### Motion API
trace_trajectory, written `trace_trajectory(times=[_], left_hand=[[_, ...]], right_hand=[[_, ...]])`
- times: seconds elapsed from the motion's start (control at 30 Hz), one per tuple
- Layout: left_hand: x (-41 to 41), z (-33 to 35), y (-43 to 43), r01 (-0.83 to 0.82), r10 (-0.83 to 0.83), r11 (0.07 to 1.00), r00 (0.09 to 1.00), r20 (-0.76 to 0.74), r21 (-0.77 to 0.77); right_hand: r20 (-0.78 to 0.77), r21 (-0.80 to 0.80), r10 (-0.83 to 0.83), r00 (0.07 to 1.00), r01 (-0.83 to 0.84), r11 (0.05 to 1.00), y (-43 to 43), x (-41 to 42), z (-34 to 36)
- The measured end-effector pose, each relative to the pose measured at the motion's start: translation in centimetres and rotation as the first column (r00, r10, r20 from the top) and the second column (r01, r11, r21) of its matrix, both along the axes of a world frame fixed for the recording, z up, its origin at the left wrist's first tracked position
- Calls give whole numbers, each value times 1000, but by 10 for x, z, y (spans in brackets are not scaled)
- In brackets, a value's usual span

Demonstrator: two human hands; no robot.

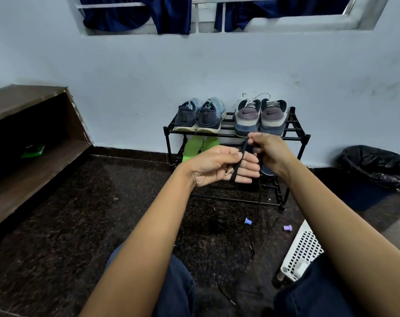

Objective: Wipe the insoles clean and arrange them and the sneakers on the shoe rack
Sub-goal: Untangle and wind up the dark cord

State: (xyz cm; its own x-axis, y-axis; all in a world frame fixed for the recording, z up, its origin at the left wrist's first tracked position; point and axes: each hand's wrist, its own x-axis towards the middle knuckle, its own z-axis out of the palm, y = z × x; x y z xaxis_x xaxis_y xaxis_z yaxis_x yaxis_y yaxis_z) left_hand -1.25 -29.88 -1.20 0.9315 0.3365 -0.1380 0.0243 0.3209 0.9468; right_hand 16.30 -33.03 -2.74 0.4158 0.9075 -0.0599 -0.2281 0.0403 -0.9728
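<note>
Left hand point(219, 167) thumb pins black shoelace point(237, 165) looped round fingers; right hand point(270, 154) pinches it above; sneakers point(247, 117), insoles point(194, 147) on shoe rack point(297, 136) just beyond hands; risk: trailing end snags, loops slip.

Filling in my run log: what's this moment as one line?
left hand: holds black lace looped round fingers | right hand: pinches lace | sneakers: rack top tier | green insoles: lower tier
</note>
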Motion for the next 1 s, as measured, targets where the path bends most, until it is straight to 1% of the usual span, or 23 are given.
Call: trace_trajectory(times=[0.03, 0.07, 0.1, 0.13, 0.17, 0.2, 0.3, 0.43, 0.5, 0.57, 0.63, 0.7, 0.77, 0.87, 0.93, 1.0], left_hand=[[-1, 0, 1, -46, 47, 999, 999, 25, -25], [-1, 1, 1, -88, 90, 995, 995, 49, -54], [-1, 1, 2, -124, 130, 989, 989, 72, -83], [-2, 2, 4, -154, 164, 982, 982, 92, -109], [-2, 2, 4, -181, 195, 975, 975, 105, -128], [-3, 2, 6, -204, 221, 968, 968, 115, -145], [-5, 2, 7, -245, 270, 952, 954, 128, -185], [-5, 3, 6, -264, 291, 940, 951, 108, -215], [-4, 4, 5, -269, 299, 934, 949, 102, -235], [-4, 4, 5, -266, 299, 932, 948, 105, -247], [-3, 3, 5, -254, 286, 938, 952, 111, -236], [-2, 1, 4, -237, 266, 949, 956, 125, -207], [-1, 1, 4, -237, 267, 953, 951, 157, -187], [-2, 2, 8, -281, 329, 936, 914, 238, -212], [-3, 3, 13, -335, 386, 917, 882, 271, -218], [-4, 1, 19, -383, 431, 899, 857, 282, -212]], right_hand=[[125, -67, 79, 989, -71, 995, 0, -1, -5], [243, -140, 170, 955, -139, 980, -2, -3, -8], [334, -206, 239, 912, -177, 963, -4, -6, -10], [388, -242, 274, 880, -189, 952, -7, -9, -11], [416, -239, 285, 863, -199, 950, -9, -12, -11], [444, -205, 288, 848, -217, 954, -10, -15, -12], [541, -58, 272, 796, -287, 956, -13, -24, -14], [552, 122, 171, 816, -282, 952, -11, -33, -18], [538, 169, 156, 828, -287, 943, -11, -36, -19], [540, 180, 136, 830, -272, 945, -12, -37, -22], [586, 130, 119, 802, -238, 963, -11, -36, -25], [595, 61, 151, 789, -231, 971, -11, -39, -27], [530, 16, 210, 821, -257, 966, -12, -45, -27], [402, -69, 325, 856, -326, 943, -14, -53, -29], [359, -100, 413, 837, -406, 908, -14, -55, -31], [329, -95, 472, 818, -468, 878, -15, -57, -30]])
